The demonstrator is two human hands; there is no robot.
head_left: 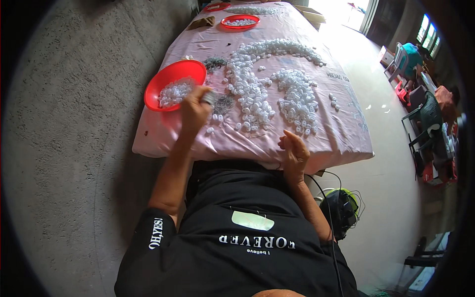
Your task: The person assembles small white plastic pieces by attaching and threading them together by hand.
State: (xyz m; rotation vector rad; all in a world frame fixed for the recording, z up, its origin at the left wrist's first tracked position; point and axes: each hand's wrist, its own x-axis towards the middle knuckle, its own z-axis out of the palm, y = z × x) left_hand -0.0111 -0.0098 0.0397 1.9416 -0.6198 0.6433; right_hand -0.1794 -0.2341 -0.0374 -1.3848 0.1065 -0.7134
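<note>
Item 1, left hand (194,110): raised over the near-left part of the table, just beside the near rim of the red bowl (163,80). Fingers curled in, pressed together round a small grey-silver object (208,97) sticking out at the top of the fist; object too small to identify.

Item 2, right hand (295,151): at the near table edge, right of centre. Palm side-on, fingers loosely bent and close together, thumb up. Cannot tell if anything is pinched; none seen.

Item 3, red bowl: round, plastic, near-left corner of table, tilted toward the camera, part-filled w/ small clear-white plastic pieces (174,91).

Item 4, loose clear-white pieces (250,94): many, spread on the cloth in two long heaps running away from the person; second heap (298,99) to the right, a few strays near the edge between both hands.

Item 5, dark grey pile (214,63) of small bits, just beyond the bowl; a second dark patch (225,103) beside the left hand.

Item 6, table (341,138): long, covered w/ pink cloth, set along a grey concrete wall on the left.

Item 7, far end: another red tray (240,21) w/ white pieces, one more red dish behind it, brown item alongside.

Item 8, floor right: pale tiles, dark headset-like object w/ green trim (341,208) and cable near the person's right elbow. Chairs and seated people well apart, far right.
</note>
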